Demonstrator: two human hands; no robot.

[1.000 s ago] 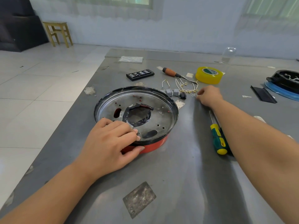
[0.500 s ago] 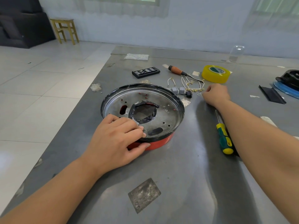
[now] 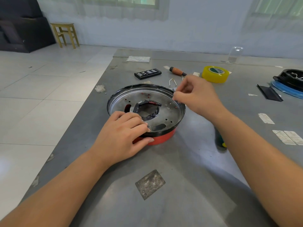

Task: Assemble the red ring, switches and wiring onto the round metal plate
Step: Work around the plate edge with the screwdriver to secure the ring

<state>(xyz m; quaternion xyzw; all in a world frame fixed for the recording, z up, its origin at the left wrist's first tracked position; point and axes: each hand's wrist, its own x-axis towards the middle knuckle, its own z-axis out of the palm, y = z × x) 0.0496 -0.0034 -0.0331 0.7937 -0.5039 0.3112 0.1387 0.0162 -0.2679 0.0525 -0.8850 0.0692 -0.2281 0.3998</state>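
**Two hands at the round metal plate**

Two bare hands work at the round metal plate [image 3: 170,112], which sits on the red ring [image 3: 161,138] near the left edge of the grey tabletop [image 3: 180,185]. The left hand [image 3: 121,136] rests on the plate's near rim, fingers curled over the edge onto the plate and thumb against the red ring. The right hand [image 3: 195,97] hovers over the far right rim, thumb and forefinger pinched together on something too small to identify. Loose wiring [image 3: 172,81] lies just beyond the plate. Toward the far edge lie a black bit case [image 3: 147,73], an orange-handled screwdriver [image 3: 177,71] and a yellow tape roll [image 3: 215,74]. A green-handled screwdriver [image 3: 220,140] lies under the right forearm.
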